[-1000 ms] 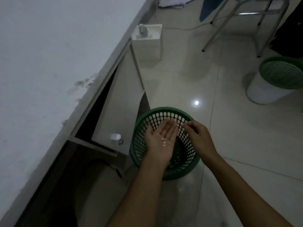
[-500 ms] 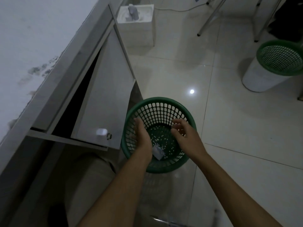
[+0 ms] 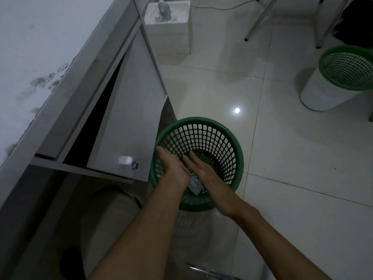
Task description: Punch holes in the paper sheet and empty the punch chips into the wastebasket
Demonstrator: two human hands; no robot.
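Note:
A green lattice wastebasket (image 3: 236,150) stands on the tiled floor beside the desk. Small white punch chips (image 3: 203,157) lie scattered on its bottom, and a pale scrap of paper (image 3: 194,185) rests against its near wall. My left hand (image 3: 172,165) is held edge-on over the basket's left side, fingers straight, holding nothing. My right hand (image 3: 201,170) is flat and angled beside it, palm toward the left hand, fingers extended, also holding nothing. The two palms are close together above the basket. The punch and the paper sheet are out of view.
The white desk top (image 3: 30,47) fills the left, with an open cabinet door (image 3: 129,110) touching the basket's left. A white box (image 3: 168,27) stands farther along the floor. A second green basket on a white bin (image 3: 347,67) sits at the right, chair legs (image 3: 260,21) behind.
My left palm, which held several white chips face up, has tipped sideways over the basket. My right hand has come in against it. The chips are gone from the palm.

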